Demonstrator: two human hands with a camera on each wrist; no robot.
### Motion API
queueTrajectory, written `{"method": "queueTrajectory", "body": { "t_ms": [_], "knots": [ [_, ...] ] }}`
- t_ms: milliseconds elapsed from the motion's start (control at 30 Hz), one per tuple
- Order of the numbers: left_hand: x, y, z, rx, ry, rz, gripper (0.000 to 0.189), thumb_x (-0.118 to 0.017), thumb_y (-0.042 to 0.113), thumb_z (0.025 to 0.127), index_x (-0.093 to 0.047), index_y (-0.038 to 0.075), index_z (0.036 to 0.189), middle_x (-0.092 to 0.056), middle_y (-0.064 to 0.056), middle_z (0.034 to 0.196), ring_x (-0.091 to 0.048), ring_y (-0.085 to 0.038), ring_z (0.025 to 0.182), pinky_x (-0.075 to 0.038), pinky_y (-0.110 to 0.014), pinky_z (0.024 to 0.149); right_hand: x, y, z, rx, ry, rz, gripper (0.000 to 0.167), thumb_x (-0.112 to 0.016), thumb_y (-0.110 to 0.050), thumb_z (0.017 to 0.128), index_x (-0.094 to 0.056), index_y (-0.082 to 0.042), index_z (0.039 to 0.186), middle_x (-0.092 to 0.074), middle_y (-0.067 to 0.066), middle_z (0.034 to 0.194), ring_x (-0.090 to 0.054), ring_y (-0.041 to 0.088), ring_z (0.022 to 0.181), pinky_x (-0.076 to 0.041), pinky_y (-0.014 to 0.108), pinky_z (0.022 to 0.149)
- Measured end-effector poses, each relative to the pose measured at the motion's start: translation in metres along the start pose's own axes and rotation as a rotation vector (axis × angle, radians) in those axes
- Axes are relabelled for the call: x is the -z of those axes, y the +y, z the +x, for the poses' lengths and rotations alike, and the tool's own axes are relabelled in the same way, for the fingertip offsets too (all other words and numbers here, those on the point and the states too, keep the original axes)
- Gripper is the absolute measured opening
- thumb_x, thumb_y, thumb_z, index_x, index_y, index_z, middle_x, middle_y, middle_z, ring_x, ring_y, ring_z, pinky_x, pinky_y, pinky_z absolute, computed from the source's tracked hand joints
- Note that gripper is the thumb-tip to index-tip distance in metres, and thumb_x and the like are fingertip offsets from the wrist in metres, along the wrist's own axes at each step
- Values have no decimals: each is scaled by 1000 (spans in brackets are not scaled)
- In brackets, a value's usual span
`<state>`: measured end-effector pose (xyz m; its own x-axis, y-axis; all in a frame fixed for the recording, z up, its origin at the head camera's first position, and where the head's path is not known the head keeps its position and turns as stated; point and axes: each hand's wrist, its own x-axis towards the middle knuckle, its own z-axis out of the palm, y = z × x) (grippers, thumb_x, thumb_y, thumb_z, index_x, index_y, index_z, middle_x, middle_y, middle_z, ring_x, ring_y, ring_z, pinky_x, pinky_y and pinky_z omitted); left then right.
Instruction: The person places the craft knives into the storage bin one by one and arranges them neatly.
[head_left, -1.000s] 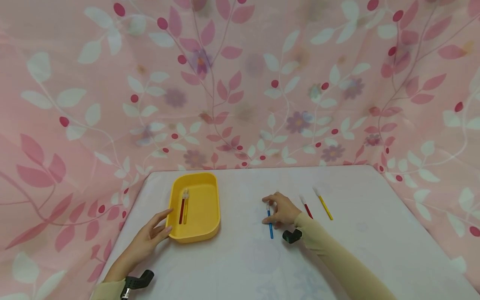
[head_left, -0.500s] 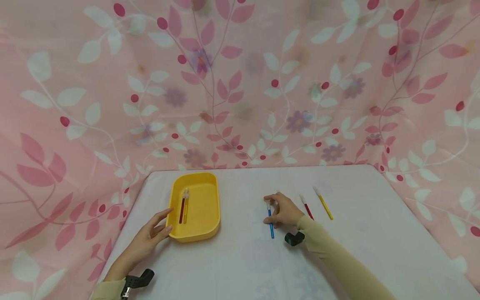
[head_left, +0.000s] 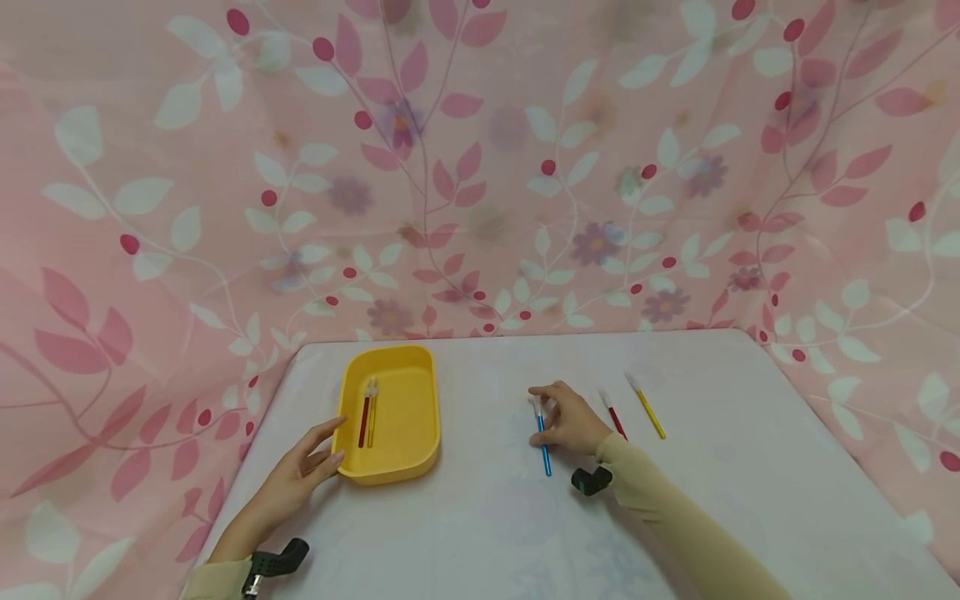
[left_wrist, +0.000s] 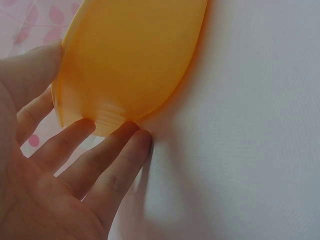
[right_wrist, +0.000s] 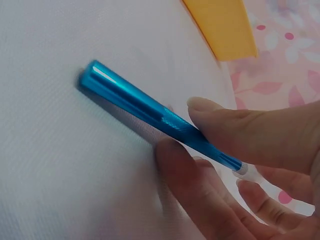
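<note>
Blue and shiny, a thin stick (head_left: 545, 457) with a whitish end is pinched by the right hand (head_left: 572, 423), between the thumb and a finger — the gap is small, just the stick. Its blue end is pointed back over the white cloth (head_left: 480, 517). By the left hand (head_left: 294, 477), a yellow tray (head_left: 412, 417) is touched at its side; those fingers are spread and loose, not wrapped round it. Right of the left hand, inside the tray, a dark red stick (head_left: 363, 422) and a yellow stick (head_left: 371, 425) are laid together. Right of the right hand, another red stick (head_left: 615, 419) — partly hidden by the sleeve (head_left: 637, 475) — and another yellow one (head_left: 650, 414) are seen.
</note>
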<state>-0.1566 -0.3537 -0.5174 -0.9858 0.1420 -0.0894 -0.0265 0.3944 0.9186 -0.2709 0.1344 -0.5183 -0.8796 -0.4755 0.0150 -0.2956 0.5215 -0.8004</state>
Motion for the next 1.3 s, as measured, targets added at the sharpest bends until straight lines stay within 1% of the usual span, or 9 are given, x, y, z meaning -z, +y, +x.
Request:
{"method": "queueTrajectory", "body": {
  "t_ms": [200, 300, 433, 633, 767, 900, 1000, 1133, 1300],
  "knots": [
    [0, 0, 0, 6, -5, -12, 69, -70, 28, 110, -36, 16, 170, -23, -20, 178, -39, -54, 154, -56, -41, 108, -1, -3, -2, -20, 24, 45, 84, -95, -5, 85, -52, 2, 158, -54, 18, 132, -66, 19, 86, -61, 26, 71],
    [0, 0, 0, 10, -6, -13, 70, -70, 29, 110, -36, 16, 170, -23, -20, 178, -39, -53, 154, -57, -40, 108, -1, -5, -4, -4, 21, 103, 84, -94, -2, 86, -51, 2, 158, -53, 21, 135, -68, 21, 83, -62, 27, 68],
    [1, 1, 0, 14, -1, -8, 70, -70, 30, 110, -36, 17, 170, -23, -20, 178, -41, -52, 153, -57, -40, 107, -1, -11, -6, 28, 32, 168, 85, -94, -2, 86, -51, 0, 159, -52, 24, 138, -68, 23, 83, -62, 28, 68],
    [0, 1, 0, 11, 7, 1, 69, -69, 31, 110, -37, 18, 170, -25, -19, 178, -43, -51, 152, -57, -39, 107, -1, -24, -7, 45, 43, 228, 85, -93, -3, 87, -50, -5, 160, -50, 29, 141, -69, 26, 85, -63, 30, 68],
    [0, 1, 0, 0, 6, 5, 68, -68, 29, 111, -37, 17, 170, -26, -19, 178, -42, -52, 153, -57, -39, 107, -2, -32, -7, 47, 41, 261, 85, -92, 0, 87, -50, -7, 160, -49, 28, 141, -70, 26, 85, -66, 35, 70],
    [0, 1, -1, -13, 5, 8, 66, -68, 27, 111, -38, 16, 169, -27, -20, 177, -40, -53, 153, -57, -41, 108, -3, -42, -7, 89, 45, 285, 84, -91, 3, 87, -51, -7, 160, -49, 26, 138, -72, 29, 85, -67, 38, 71],
    [0, 2, -1, -12, 6, 8, 66, -68, 27, 112, -37, 16, 169, -26, -20, 177, -40, -54, 153, -57, -41, 108, -3, -49, -5, 127, 46, 295, 85, -91, 5, 86, -51, -6, 160, -49, 26, 137, -73, 31, 86, -67, 36, 70],
    [1, 1, -1, -11, 1, 5, 66, -68, 27, 112, -37, 15, 169, -25, -20, 177, -39, -54, 153, -57, -41, 108, -4, -58, -2, 151, 51, 303, 85, -91, 8, 85, -52, -6, 159, -50, 26, 137, -74, 33, 86, -67, 32, 72],
    [0, 0, -1, -10, 0, 5, 66, -68, 27, 111, -38, 17, 169, -25, -20, 178, -39, -54, 153, -56, -42, 108, -8, -66, 2, 184, 53, 332, 86, -90, 11, 85, -52, -6, 160, -49, 27, 137, -75, 38, 88, -68, 35, 74]
  ]
}}
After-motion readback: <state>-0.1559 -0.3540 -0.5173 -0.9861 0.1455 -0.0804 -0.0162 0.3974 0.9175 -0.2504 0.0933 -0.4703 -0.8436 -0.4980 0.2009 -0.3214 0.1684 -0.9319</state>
